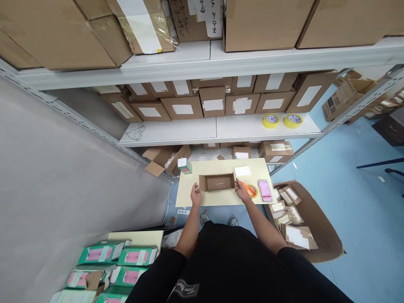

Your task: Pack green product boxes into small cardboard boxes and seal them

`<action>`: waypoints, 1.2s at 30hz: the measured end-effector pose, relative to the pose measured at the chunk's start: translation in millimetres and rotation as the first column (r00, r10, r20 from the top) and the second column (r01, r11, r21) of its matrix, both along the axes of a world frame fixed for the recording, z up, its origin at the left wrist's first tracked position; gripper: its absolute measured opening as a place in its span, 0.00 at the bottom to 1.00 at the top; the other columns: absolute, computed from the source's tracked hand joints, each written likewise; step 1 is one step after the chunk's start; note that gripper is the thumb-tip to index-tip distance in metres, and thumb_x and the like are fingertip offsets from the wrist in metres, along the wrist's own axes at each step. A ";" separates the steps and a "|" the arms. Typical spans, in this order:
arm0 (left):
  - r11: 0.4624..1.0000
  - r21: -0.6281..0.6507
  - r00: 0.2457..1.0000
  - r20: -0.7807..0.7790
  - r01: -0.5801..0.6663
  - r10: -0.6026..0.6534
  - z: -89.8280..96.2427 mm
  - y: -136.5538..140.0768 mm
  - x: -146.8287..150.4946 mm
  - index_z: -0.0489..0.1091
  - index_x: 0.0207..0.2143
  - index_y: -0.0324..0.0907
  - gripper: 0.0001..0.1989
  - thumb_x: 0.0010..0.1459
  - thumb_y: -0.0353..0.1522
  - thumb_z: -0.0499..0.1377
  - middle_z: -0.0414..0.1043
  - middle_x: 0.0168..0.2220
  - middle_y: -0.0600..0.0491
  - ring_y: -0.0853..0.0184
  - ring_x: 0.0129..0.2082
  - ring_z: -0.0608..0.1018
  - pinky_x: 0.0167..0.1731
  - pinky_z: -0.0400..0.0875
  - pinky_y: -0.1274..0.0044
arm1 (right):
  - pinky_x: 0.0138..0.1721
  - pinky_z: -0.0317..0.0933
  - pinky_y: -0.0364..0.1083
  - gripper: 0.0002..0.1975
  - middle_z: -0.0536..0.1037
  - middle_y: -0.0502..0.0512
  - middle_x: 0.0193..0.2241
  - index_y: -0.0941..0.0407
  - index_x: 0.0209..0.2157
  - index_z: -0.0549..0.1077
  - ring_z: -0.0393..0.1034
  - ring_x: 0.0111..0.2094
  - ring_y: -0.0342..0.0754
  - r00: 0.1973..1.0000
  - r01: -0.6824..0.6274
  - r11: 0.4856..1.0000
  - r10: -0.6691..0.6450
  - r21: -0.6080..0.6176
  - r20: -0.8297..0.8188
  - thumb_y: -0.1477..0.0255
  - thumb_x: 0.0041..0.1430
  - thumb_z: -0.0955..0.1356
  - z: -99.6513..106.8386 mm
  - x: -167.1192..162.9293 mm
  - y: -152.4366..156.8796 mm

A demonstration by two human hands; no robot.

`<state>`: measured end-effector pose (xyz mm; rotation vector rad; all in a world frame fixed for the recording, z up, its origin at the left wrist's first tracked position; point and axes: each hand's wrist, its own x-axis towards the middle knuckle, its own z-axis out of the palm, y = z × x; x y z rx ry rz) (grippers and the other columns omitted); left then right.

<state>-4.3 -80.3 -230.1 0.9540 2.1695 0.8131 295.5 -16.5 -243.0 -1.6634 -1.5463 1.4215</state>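
An open cardboard box [217, 182] lies on the cream table [189, 200] in front of me, its inside bare. My left hand [196, 196] is closed at the box's left end, and my right hand [241, 190] grips the right end. Just right of my right hand lies an orange tape dispenser [251, 191] with yellow tape. Behind it is a white label sheet [242, 171]. A pink pack [265, 190], blurred in part, lies near the table's right edge. At the back left corner stands a small green and white box [184, 166].
Metal shelving [202, 70] with cardboard boxes rises ahead; two yellow tape rolls [271, 120] sit on its middle shelf. A large carton [325, 235] of packed parcels stands at the right. Green and pink boxes [134, 256] are stacked at the lower left, beside a grey wall [63, 168].
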 end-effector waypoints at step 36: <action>0.764 -0.220 0.730 -0.228 0.606 -0.645 -14.4 40.4 5.6 0.82 0.45 0.44 0.18 0.59 0.45 0.67 0.38 0.78 0.50 0.43 0.77 0.40 0.74 0.42 0.55 | 0.67 0.39 0.73 0.72 0.36 0.77 0.75 0.51 0.76 0.45 0.29 0.75 0.77 0.623 -0.254 0.928 0.373 -0.273 0.688 0.55 0.35 0.83 13.1 -96.2 99.8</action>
